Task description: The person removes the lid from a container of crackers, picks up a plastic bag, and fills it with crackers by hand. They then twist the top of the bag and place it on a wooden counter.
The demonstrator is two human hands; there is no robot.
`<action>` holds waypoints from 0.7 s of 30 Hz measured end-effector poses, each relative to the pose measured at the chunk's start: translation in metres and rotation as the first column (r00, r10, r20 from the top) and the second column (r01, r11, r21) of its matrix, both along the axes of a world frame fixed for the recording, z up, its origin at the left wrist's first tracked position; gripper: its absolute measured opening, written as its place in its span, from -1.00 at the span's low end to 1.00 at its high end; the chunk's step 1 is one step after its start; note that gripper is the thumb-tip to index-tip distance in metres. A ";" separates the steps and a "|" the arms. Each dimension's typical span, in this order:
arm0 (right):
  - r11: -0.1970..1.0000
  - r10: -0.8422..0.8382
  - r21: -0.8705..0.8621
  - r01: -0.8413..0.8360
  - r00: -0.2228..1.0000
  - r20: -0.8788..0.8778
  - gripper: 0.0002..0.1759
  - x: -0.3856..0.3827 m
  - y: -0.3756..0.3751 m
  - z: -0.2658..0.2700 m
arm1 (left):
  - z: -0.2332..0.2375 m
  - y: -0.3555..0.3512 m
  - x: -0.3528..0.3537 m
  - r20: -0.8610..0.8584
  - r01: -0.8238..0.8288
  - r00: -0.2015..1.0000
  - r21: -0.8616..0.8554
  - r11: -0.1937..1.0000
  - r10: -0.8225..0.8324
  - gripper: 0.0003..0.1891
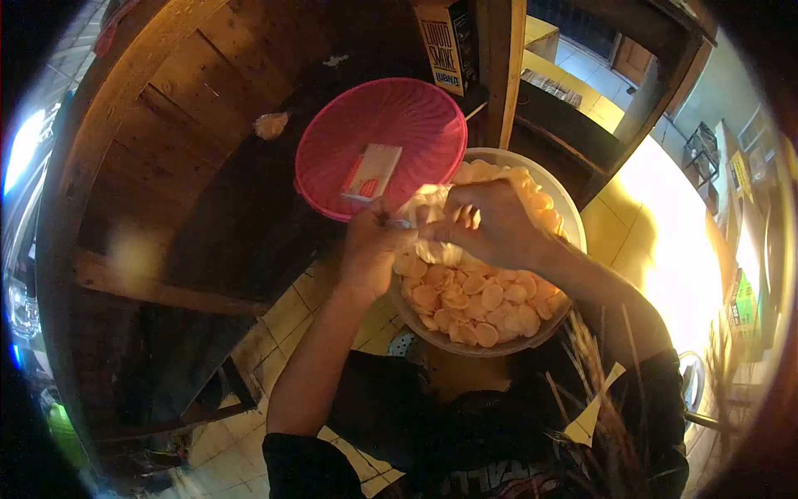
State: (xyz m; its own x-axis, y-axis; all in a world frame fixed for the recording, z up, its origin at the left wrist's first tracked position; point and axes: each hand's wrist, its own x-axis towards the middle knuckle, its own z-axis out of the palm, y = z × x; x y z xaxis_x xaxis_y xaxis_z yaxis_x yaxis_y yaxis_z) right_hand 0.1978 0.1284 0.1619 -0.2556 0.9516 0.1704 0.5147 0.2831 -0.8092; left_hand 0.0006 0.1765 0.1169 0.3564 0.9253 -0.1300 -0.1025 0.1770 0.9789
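A large round basin (579, 218) holds many thin, pale orange round chips (478, 301). Over its near-left part, my left hand (371, 252) and my right hand (497, 223) meet, both with bent fingers. Between them is a clear plastic bag (434, 208), bright in the light, with pale chips seeming to show through. My left hand pinches its left side, where something shiny shows at the fingertips. My right fingers curl on its right side; their tips are partly hidden. Just beyond my left hand, a pink plastic basin (391, 108) holds a small white and red packet (374, 172).
Behind the pink basin stands a box printed "Liquid Smoke" (442, 46). A dark wooden surface with a raised curved edge (83, 125) spans the left. A wooden post (503, 75) rises behind the chip basin. Dry straw-like bristles (603, 374) lie close to my right arm. Yellow tiles (611, 220) cover the floor.
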 end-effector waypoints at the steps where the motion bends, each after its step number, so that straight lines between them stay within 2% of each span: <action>1: 1.000 0.005 -0.003 -0.005 1.000 0.000 -0.68 -0.005 0.001 -0.011 | 0.009 -0.007 0.005 0.094 0.037 0.995 -0.043 0.998 -0.033 -0.78; 2: 0.999 0.050 0.021 -0.047 0.988 -0.146 -0.65 -0.011 0.005 -0.032 | 0.021 -0.013 0.015 0.089 0.057 0.995 -0.126 0.990 -0.046 -0.76; 3: 0.995 0.096 0.052 -0.084 0.953 -0.287 -0.60 -0.017 0.008 -0.038 | 0.025 -0.014 0.018 0.091 0.055 0.995 -0.126 0.990 -0.043 -0.76; 4: 0.987 0.122 0.137 -0.084 0.947 -0.296 -0.63 -0.018 0.010 -0.042 | 0.027 -0.015 0.019 0.186 0.079 0.981 -0.137 0.987 -0.053 -0.76; 5: 0.987 0.125 0.136 -0.088 0.948 -0.293 -0.63 -0.016 0.012 -0.043 | 0.028 -0.015 0.019 0.281 0.105 0.958 -0.145 0.984 -0.060 -0.75; 6: 0.998 0.059 0.047 -0.047 0.958 -0.281 -0.66 -0.010 0.016 -0.042 | 0.025 -0.010 0.017 0.286 0.105 0.956 -0.139 0.985 -0.062 -0.75; 7: 0.999 -0.007 -0.051 -0.006 0.964 -0.267 -0.69 -0.007 0.019 -0.042 | 0.018 -0.004 0.011 0.280 0.029 0.960 -0.058 0.998 -0.011 -0.77; 8: 0.998 -0.002 -0.054 -0.013 0.964 -0.267 -0.69 -0.005 0.020 -0.041 | 0.013 -0.001 0.005 0.277 -0.051 0.960 0.023 0.998 0.043 -0.78; 9: 0.998 -0.042 0.040 0.048 0.989 -0.140 -0.71 -0.002 0.022 -0.038 | 0.014 0.002 0.003 0.278 -0.054 0.960 0.024 0.998 0.046 -0.78; 10: 0.986 -0.096 0.139 0.097 0.995 -0.014 -0.73 -0.001 0.023 -0.036 | 0.014 0.003 0.001 0.349 -0.006 0.937 -0.011 1.000 0.009 -0.81; 11: 0.986 -0.093 0.138 0.094 0.996 -0.012 -0.73 -0.002 0.024 -0.036 | 0.015 0.005 0.000 0.421 0.046 0.907 -0.042 0.998 -0.024 -0.82; 12: 0.976 -0.104 0.193 0.105 0.994 -0.012 -0.74 -0.004 0.025 -0.038 | 0.019 0.004 0.000 0.422 0.044 0.906 -0.043 0.998 -0.022 -0.82; 14: 0.962 -0.120 0.246 0.119 0.993 -0.010 -0.75 -0.004 0.025 -0.039 | 0.033 0.002 0.001 0.174 -0.053 0.984 0.165 0.985 0.024 -0.87; 15: 0.984 -0.103 0.151 0.097 0.994 0.032 -0.73 -0.003 0.027 -0.039 | 0.038 0.000 -0.002 0.177 -0.052 0.984 0.166 0.985 0.022 -0.87; 16: 0.996 -0.078 0.050 0.074 0.994 0.072 -0.71 -0.001 0.028 -0.041 | 0.041 -0.003 -0.008 -0.104 0.003 0.994 0.380 0.925 0.039 -0.88; 17: 0.996 -0.077 0.050 0.074 0.994 0.073 -0.71 0.000 0.029 -0.047 | 0.043 -0.004 -0.012 -0.368 0.119 0.923 0.552 0.825 0.114 -0.84; 18: 1.000 0.001 0.014 -0.004 0.980 0.197 -0.71 0.002 0.032 -0.060 | 0.041 0.000 -0.014 -0.368 0.118 0.923 0.553 0.825 0.116 -0.84; 19: 0.996 0.084 -0.031 -0.079 0.946 0.314 -0.62 0.004 0.034 -0.070 | 0.035 0.006 -0.016 -0.382 0.096 0.898 0.654 0.751 0.218 -0.84; 20: 0.996 0.084 -0.028 -0.079 0.946 0.313 -0.62 0.004 0.032 -0.081 | 0.030 0.012 -0.018 -0.382 0.085 0.868 0.745 0.661 0.318 -0.84; 21: 0.987 0.131 0.014 -0.159 0.855 0.502 -0.50 0.003 0.026 -0.091 | 0.026 0.015 -0.022 -0.382 0.087 0.867 0.748 0.658 0.319 -0.84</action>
